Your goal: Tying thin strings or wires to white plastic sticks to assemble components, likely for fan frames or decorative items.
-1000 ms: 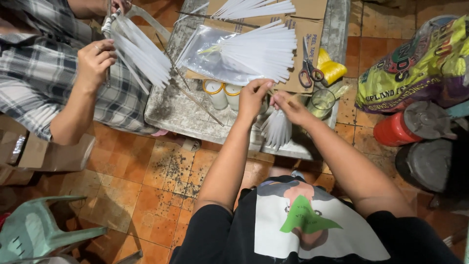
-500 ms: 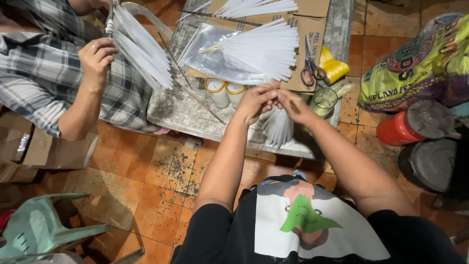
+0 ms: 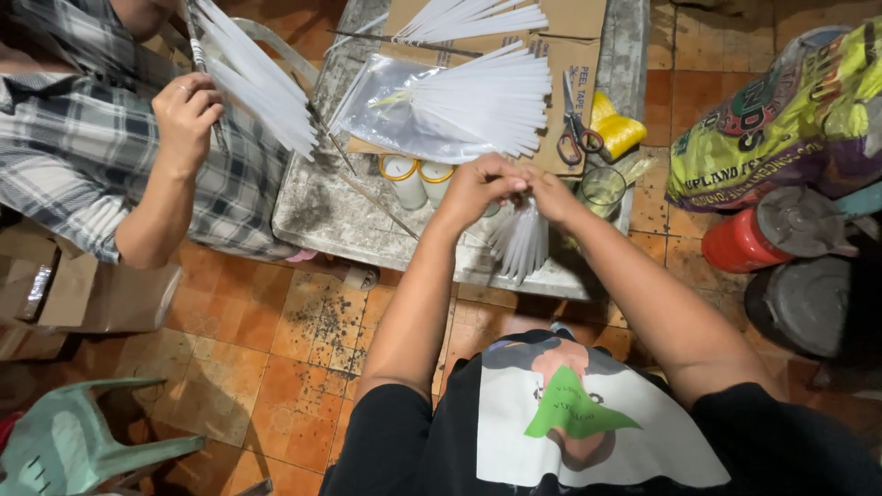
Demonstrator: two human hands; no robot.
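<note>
The co-worker's white strip bundle (image 3: 253,78) is cut off by the top edge.

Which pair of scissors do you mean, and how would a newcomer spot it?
Start at the grey table, then find the flat brown cardboard on its far side. The scissors lie at the cardboard's right edge, beside a yellow spool of string. They are the only metal tool there, with orange-lined handles, unlike the white strips fanned alongside.
</note>
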